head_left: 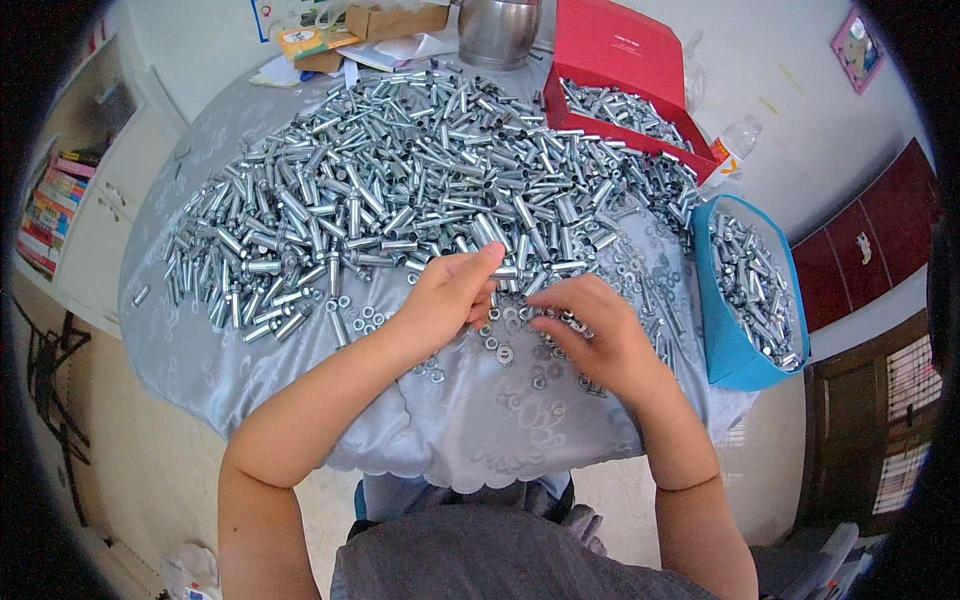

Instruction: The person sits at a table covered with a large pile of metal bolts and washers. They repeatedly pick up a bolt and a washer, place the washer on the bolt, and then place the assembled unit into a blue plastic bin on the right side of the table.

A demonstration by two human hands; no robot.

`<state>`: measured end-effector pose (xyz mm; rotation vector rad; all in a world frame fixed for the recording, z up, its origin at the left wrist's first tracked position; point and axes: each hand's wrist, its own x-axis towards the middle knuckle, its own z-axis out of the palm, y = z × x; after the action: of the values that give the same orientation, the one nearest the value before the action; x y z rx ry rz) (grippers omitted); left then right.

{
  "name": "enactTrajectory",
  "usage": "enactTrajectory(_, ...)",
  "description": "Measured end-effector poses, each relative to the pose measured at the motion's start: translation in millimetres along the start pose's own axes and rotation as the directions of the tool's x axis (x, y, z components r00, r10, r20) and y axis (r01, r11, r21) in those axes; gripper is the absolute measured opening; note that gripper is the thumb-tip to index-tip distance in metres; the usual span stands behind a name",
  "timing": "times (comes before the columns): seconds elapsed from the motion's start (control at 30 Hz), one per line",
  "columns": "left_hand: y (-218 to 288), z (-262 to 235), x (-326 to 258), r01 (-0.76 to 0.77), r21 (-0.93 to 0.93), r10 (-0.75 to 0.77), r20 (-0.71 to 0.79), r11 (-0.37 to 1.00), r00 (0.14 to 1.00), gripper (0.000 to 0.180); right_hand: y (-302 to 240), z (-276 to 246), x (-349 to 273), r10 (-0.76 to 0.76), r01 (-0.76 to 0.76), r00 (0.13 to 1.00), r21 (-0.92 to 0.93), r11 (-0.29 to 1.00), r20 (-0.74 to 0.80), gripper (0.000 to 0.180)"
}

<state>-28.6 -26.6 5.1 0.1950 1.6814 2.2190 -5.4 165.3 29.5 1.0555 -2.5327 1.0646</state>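
Note:
My left hand (447,298) is closed over the near edge of a big heap of shiny metal sleeve anchors (420,170), thumb on top and fingers curled. A sleeve anchor (508,272) sticks out from its fingertips toward the right; the gripped end is hidden. Just right of it, my right hand (600,330) is curved above loose nuts and washers, with a gap between its thumb and forefinger tips. Nothing shows plainly between them. Below and between both hands, small nuts (504,354) and washers lie scattered on the silvery tablecloth (450,440).
At the right edge stands a blue fabric bin (750,375) full of anchors. A red open box (625,50) behind it holds more. A metal pot (498,30), a plastic bottle (738,145) and a cardboard box (398,20) are at the back. Loose bolts (655,300) lie right of my right hand.

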Motion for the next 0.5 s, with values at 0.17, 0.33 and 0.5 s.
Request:
enactTrajectory(0.17,0.9,3.1,-0.8,0.063,-0.015,-0.063,0.013,0.998,0.998,0.045,-1.7,0.5,0.0,0.08,-0.053,0.982,0.161,0.986,-0.169,0.027)
enactTrajectory(0.33,-2.2,6.0,-3.3,0.074,0.012,-0.075,0.087,0.997,0.993,0.046,4.0,4.2,-1.1,0.105,-0.06,0.973,0.217,0.974,-0.204,0.028)
enactTrajectory(0.5,-5.8,7.0,-5.2,0.061,0.019,-0.063,0.101,0.998,0.993,0.046,3.5,4.8,1.0,0.035,0.002,0.975,0.167,0.986,-0.218,0.025)
